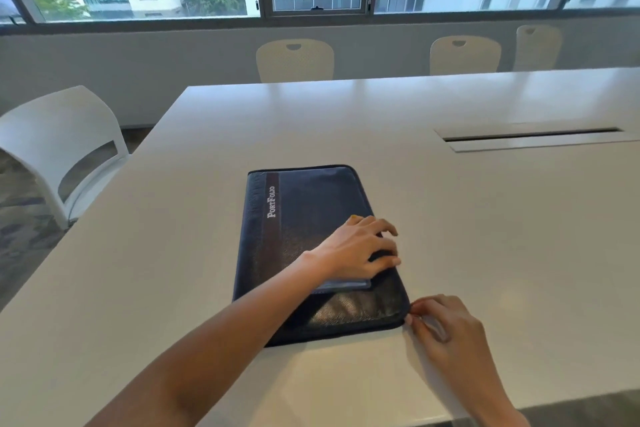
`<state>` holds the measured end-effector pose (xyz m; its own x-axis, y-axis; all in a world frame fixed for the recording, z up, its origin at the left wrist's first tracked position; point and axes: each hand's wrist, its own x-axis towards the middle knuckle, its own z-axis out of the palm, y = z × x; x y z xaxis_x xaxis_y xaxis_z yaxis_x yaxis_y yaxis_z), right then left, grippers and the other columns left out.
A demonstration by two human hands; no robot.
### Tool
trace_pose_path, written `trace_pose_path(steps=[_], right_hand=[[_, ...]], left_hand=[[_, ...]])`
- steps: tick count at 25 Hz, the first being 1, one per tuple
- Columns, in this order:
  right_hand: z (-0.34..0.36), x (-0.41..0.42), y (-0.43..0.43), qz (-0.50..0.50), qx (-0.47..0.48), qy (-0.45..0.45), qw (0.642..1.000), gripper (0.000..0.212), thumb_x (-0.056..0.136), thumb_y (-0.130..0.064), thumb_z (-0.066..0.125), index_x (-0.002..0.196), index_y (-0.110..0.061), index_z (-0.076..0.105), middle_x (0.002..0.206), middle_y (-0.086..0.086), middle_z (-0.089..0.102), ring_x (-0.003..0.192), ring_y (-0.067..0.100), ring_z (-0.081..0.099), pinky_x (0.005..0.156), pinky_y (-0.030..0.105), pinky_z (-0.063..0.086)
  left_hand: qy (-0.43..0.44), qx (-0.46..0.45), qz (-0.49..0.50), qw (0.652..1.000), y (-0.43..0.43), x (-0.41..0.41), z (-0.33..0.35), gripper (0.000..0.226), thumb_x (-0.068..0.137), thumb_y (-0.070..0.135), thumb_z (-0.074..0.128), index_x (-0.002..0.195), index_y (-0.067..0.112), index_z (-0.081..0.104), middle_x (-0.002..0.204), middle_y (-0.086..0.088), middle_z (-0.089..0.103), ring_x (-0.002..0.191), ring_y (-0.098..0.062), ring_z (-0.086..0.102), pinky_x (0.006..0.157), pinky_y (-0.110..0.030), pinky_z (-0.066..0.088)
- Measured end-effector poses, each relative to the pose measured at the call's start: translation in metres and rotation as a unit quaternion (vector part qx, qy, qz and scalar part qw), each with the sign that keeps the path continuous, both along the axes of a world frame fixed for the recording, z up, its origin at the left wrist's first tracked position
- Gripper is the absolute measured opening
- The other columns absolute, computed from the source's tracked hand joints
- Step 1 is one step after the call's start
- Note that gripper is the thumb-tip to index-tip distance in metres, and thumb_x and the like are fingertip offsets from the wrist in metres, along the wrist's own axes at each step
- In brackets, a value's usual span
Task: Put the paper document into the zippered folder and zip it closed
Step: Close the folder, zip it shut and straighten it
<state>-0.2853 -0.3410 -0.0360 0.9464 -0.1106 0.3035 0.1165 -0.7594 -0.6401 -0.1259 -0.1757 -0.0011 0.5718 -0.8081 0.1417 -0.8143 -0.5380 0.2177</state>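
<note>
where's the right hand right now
In the head view the right hand sits at the near right corner of the navy zippered folder on the white table, pinching its edge; the left hand rests on top of it.

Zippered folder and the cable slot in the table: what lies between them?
Only bare white tabletop lies between zippered folder and cable slot, seen in the head view.
</note>
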Motion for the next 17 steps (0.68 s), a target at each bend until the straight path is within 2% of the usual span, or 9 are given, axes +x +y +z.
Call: trace_pose_path(steps=[3,6,11,17], right_hand=[[-0.001,0.003,-0.003,0.012,0.011,-0.002,1.000,0.019,0.071,-0.009,0.078,0.068,-0.023,0.068,0.075,-0.017,0.062,0.077,0.006,0.059,0.068,0.029,0.049],[-0.002,0.010,-0.011,0.028,-0.002,0.003,1.000,0.020,0.072,-0.014,0.078,0.066,-0.027,0.064,0.071,-0.019,0.060,0.073,0.003,0.056,0.067,0.024,0.044],[0.006,0.041,-0.026,0.037,-0.015,0.007,0.999,0.015,0.077,-0.022,0.073,0.067,-0.029,0.064,0.072,-0.020,0.060,0.069,0.002,0.057,0.063,0.018,0.043],[0.010,0.125,-0.038,0.118,-0.062,0.008,0.991,0.008,0.083,-0.022,0.071,0.078,-0.017,0.070,0.077,-0.009,0.066,0.067,0.001,0.056,0.063,0.009,0.039]], left_hand=[[-0.003,-0.046,0.004,0.999,-0.003,0.006,-0.009,0.033,0.097,0.050,0.048,0.101,0.024,0.068,0.119,0.005,0.056,0.108,-0.012,0.051,0.107,-0.044,0.033],[-0.002,-0.091,0.005,0.996,-0.007,0.005,-0.012,0.030,0.096,0.049,0.050,0.094,0.023,0.066,0.105,0.007,0.057,0.099,-0.009,0.050,0.105,-0.038,0.033],[-0.002,-0.161,0.009,0.987,-0.007,0.005,-0.014,0.028,0.095,0.046,0.054,0.090,0.021,0.067,0.099,0.008,0.056,0.101,-0.012,0.051,0.106,-0.034,0.030],[-0.019,-0.169,0.005,0.985,-0.009,0.006,-0.015,0.025,0.095,0.043,0.057,0.090,0.021,0.069,0.095,0.008,0.056,0.096,-0.012,0.052,0.103,-0.036,0.034]])
